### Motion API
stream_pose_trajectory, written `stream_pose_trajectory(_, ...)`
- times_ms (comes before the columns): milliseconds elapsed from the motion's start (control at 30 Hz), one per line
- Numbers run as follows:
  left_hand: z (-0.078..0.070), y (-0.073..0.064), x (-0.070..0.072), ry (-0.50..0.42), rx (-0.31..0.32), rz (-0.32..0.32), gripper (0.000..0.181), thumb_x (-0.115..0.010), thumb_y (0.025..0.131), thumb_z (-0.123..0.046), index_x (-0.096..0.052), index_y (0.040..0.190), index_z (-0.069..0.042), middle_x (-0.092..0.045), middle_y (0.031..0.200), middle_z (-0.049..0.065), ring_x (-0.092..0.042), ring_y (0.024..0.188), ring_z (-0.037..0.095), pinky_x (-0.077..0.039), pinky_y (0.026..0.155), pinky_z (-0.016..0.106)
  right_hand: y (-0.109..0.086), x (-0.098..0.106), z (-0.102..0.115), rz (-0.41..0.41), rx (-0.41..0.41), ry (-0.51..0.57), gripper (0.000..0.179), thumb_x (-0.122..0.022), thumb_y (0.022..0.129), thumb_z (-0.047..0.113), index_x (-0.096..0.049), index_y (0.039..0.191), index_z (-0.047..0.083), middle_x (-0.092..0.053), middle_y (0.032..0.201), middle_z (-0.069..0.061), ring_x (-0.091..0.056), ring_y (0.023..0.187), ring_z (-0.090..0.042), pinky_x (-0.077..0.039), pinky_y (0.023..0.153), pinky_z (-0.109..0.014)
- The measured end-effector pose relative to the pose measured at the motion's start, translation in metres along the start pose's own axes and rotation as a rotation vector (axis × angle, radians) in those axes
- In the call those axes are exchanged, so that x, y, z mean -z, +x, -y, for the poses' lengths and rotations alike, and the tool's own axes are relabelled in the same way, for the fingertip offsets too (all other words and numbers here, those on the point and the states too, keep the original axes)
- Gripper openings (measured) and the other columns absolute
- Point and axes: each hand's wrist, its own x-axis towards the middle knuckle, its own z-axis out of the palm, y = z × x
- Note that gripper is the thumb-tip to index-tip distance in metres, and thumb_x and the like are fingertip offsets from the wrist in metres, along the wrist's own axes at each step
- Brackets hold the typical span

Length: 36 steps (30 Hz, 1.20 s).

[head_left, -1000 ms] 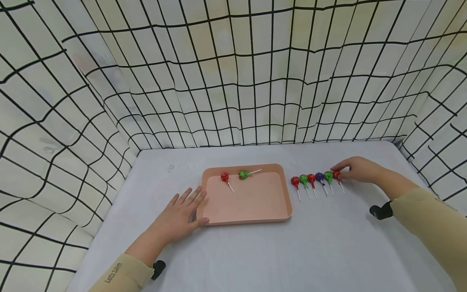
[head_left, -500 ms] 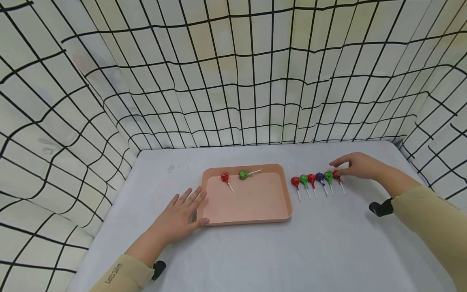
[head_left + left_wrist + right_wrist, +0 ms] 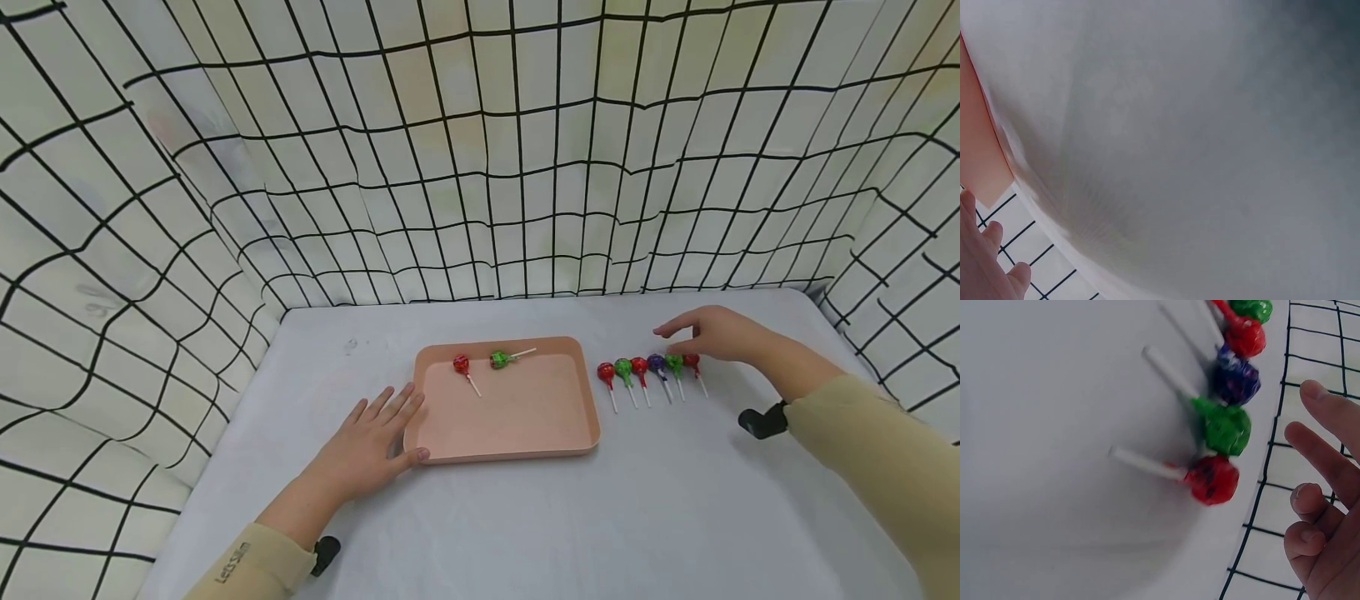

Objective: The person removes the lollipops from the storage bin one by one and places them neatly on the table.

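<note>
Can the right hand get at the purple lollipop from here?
Likely yes: the right hand holds nothing and hovers close by, and nothing covers the purple lollipop. The red lollipop and green lollipop flanking it sit close, so the hand might brush them.

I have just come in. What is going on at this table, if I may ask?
A person's left hand rests at the left edge of a tray, in which lie one red lollipop and one green lollipop. To the right of the tray is a row of six lollipops. The right hand is above that row's right end, holding nothing.
</note>
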Motion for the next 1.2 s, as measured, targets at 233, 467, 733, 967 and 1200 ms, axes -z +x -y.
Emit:
stream_pose_trajectory(233,0.000,-0.001,0.001,0.003,0.002,-0.004,0.088,-0.042,0.091,-0.075,-0.025,0.159,-0.021,-0.015,0.166,-0.003,-0.017,0.151,0.030,-0.014,0.119,0.057,0.013,-0.002,0.023,0.011,0.036,0.011,0.042,-0.073,0.091,0.030,-0.068,0.130,0.016,-0.066,0.127,-0.010,-0.058,0.097,-0.021,-0.054,0.078,-0.036)
stream_pose_trajectory(467,0.001,-0.001,0.001,-0.003,0.003,-0.004,0.087,-0.043,0.092,-0.074,-0.025,0.159,-0.022,-0.016,0.165,-0.003,-0.016,0.151,0.030,-0.014,0.120,0.057,0.028,-0.008,0.045,0.028,0.078,0.038,0.041,-0.074,0.091,0.028,-0.068,0.130,0.017,-0.066,0.127,-0.008,-0.059,0.098,-0.022,-0.054,0.081,-0.037)
stream_pose_trajectory(733,0.001,-0.002,0.000,-0.005,0.000,-0.017,0.088,-0.046,0.091,-0.073,-0.028,0.158,-0.020,-0.020,0.165,0.000,-0.019,0.150,0.033,-0.016,0.118,0.060,0.044,-0.013,0.071,0.035,0.134,0.052,0.041,-0.075,0.090,0.028,-0.069,0.129,0.018,-0.067,0.125,-0.004,-0.060,0.093,-0.020,-0.055,0.077,-0.033)
stream_pose_trajectory(967,0.002,-0.002,-0.003,0.006,-0.001,-0.013,0.088,-0.041,0.091,-0.075,-0.026,0.159,-0.021,-0.020,0.165,0.000,-0.018,0.150,0.031,-0.015,0.119,0.058,0.056,-0.021,0.090,0.043,0.136,0.062,0.042,-0.077,0.088,0.031,-0.070,0.128,0.022,-0.069,0.122,0.000,-0.057,0.098,-0.023,-0.055,0.076,-0.032)
stream_pose_trajectory(1200,-0.004,-0.003,0.004,0.001,-0.002,-0.016,0.086,-0.050,0.091,-0.069,-0.028,0.158,-0.019,-0.021,0.164,0.001,-0.020,0.150,0.033,-0.016,0.119,0.059,0.066,-0.028,0.106,0.047,0.158,0.065,0.036,-0.075,0.090,0.029,-0.072,0.125,0.026,-0.069,0.119,0.003,-0.057,0.094,-0.022,-0.054,0.072,-0.030)
